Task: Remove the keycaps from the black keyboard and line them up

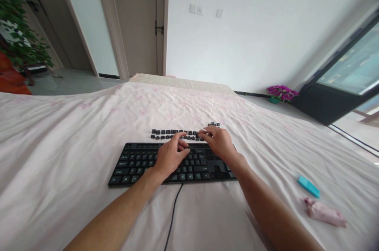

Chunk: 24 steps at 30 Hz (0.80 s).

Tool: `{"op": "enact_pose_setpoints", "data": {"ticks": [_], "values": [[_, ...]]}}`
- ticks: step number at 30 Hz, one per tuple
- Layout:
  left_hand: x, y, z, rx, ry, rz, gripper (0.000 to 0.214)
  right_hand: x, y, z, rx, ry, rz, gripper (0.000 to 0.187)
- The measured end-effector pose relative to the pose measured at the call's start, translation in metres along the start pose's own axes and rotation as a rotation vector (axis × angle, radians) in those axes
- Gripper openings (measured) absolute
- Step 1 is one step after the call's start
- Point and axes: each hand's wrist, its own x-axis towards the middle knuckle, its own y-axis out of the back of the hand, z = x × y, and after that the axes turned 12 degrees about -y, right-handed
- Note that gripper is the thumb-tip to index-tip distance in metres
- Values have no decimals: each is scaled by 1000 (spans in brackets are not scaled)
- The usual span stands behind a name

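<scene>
A black keyboard (139, 163) lies on the bedsheet in front of me, with its key slots bare in parts of the right side. Behind it, loose black keycaps (162, 132) stand in two rows. My left hand (171, 154) hovers over the middle of the keyboard, fingers apart and nothing in them. Beyond the keyboard's back edge, my right hand (219, 140) has thumb and fingertips pinched on a keycap at the right end of the rows. A smaller cluster of keycaps (213, 124) sits just behind that hand.
A black cable (174, 215) runs from the keyboard toward me. On the pale floral sheet (89, 136), to the right, lie a turquoise block-shaped object (308, 186) and a crumpled pink cloth (325, 212). Purple flowers (282, 93) stand on the floor beyond the bed.
</scene>
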Motion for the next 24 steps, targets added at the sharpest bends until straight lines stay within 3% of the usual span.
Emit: {"op": "enact_pose_setpoints", "data": {"ticks": [3, 6, 12, 24], "values": [[0, 0, 0, 34, -3, -8, 43, 20, 14, 20, -104, -178, -1, 18], [0, -1, 0, 56, -7, -18, 40, 33, 17, 36, -225, -251, -46, 18], [-1, -1, -1, 81, -14, -7, 39, 40, 2, 52, -371, -277, -109, 18], [0, -2, -2, 88, -28, 4, 36, 47, -5, 53, -404, -312, -145, 21]]}}
